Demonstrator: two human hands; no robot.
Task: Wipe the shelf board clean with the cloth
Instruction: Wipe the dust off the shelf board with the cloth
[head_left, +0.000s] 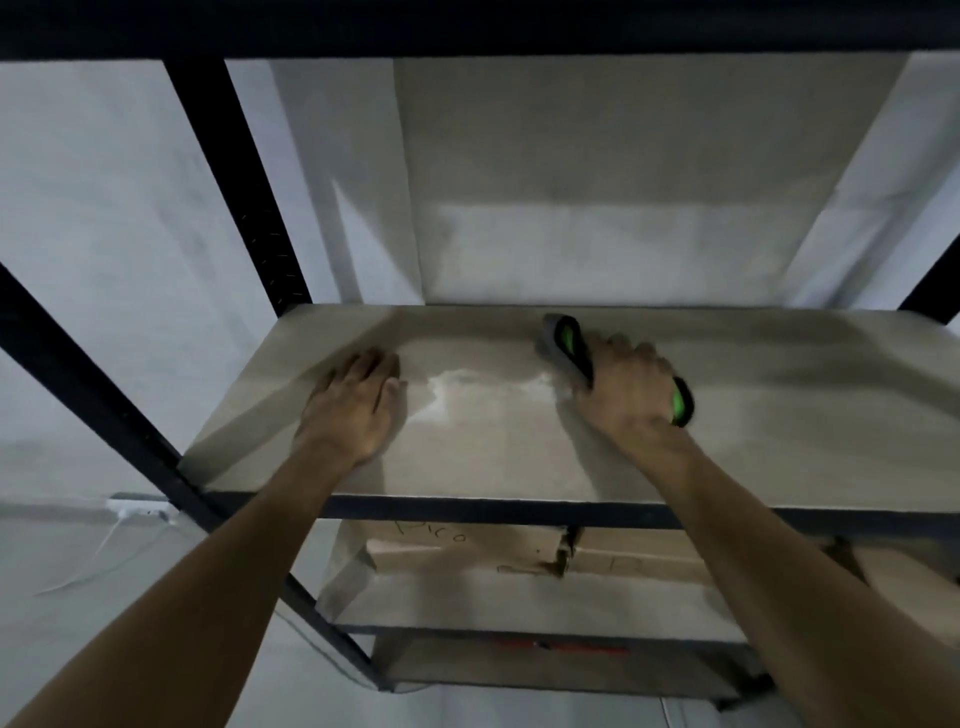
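The pale shelf board (519, 447) lies in a black metal rack, with a whitish smear near its middle. My left hand (353, 405) rests flat on the board's left part, fingers together and nothing in it. My right hand (628, 389) grips a black and green handled cleaning tool (569, 345) whose grey head presses on the board near the back. The tool's green end also sticks out behind my right hand. I see no loose cloth; whether the grey head is cloth I cannot tell.
Black uprights (234, 182) stand at the rack's left, and a dark beam (467, 512) runs along the board's front edge. Cardboard boxes (467, 551) sit on the shelf below. A white cable (119, 530) lies on the floor at left. Grey walls close in behind.
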